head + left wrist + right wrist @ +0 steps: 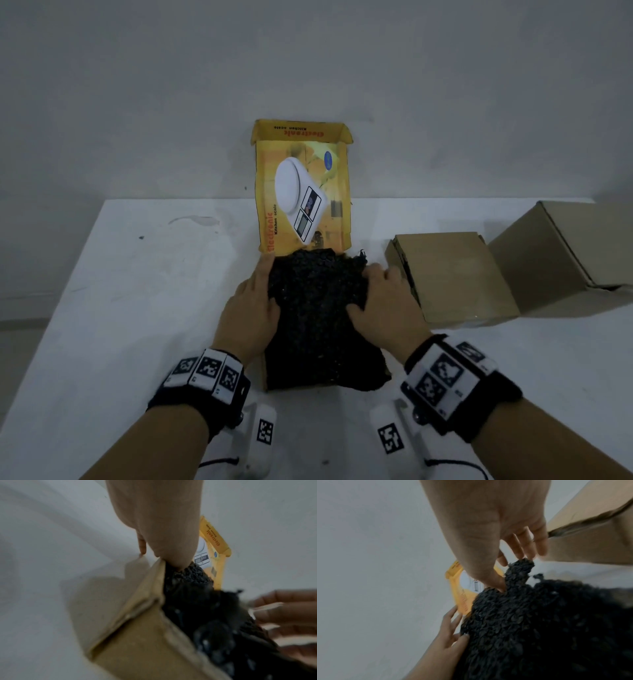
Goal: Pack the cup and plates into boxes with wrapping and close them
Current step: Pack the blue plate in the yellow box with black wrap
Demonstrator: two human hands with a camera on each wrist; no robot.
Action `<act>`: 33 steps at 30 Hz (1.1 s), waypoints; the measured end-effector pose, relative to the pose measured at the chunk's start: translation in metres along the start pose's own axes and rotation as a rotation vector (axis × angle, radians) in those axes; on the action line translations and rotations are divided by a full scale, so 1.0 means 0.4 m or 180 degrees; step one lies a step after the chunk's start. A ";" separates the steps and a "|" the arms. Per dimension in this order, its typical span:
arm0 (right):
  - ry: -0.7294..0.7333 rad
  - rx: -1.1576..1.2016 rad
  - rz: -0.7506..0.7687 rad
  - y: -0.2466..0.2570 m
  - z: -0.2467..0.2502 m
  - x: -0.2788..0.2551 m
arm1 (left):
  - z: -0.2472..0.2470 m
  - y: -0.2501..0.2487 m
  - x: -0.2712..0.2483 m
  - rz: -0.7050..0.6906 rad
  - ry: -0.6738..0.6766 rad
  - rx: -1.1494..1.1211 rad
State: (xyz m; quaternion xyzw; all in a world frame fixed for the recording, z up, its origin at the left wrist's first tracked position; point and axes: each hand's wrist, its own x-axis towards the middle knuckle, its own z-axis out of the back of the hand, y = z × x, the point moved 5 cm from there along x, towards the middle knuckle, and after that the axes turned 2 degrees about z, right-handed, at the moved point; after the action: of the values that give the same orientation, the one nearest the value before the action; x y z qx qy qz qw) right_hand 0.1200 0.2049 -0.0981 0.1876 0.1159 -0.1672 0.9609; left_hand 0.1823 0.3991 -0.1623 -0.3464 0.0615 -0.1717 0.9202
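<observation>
A bundle of black bubble wrap (315, 308) fills an open cardboard box (137, 635) on the white table (137, 308). The box's yellow lid (301, 192), printed with a kitchen scale, stands upright behind it. My left hand (253, 308) lies along the bundle's left side with straight fingers, thumb on top. My right hand (380, 298) presses on the bundle's right side, thumb dug into the wrap (539, 628). A tuft of wrap sticks up between thumb and fingers. Whatever is inside the wrap is hidden.
Two plain brown cardboard boxes stand to the right, a smaller one (452, 274) close to my right hand and a larger one (575, 253) beyond it. A grey wall runs behind the table. The table's left edge is at the far left.
</observation>
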 end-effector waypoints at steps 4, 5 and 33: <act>0.0502 0.1129 -0.0555 -0.074 -0.049 0.022 | -0.004 -0.002 -0.001 -0.0152 -0.0166 0.0040; 0.0253 0.1271 -0.0495 -0.074 -0.049 0.027 | -0.009 -0.006 0.000 -0.0212 -0.0153 0.0107; 0.0886 -0.1675 0.1833 0.019 -0.101 0.001 | -0.008 0.018 0.022 -0.0077 0.0048 -0.0261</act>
State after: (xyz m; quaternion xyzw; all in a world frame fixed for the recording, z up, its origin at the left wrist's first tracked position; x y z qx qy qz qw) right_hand 0.1167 0.2276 -0.1324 -0.0189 0.2263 0.1707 0.9588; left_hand 0.1919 0.3989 -0.1695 -0.3833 0.0711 -0.1828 0.9026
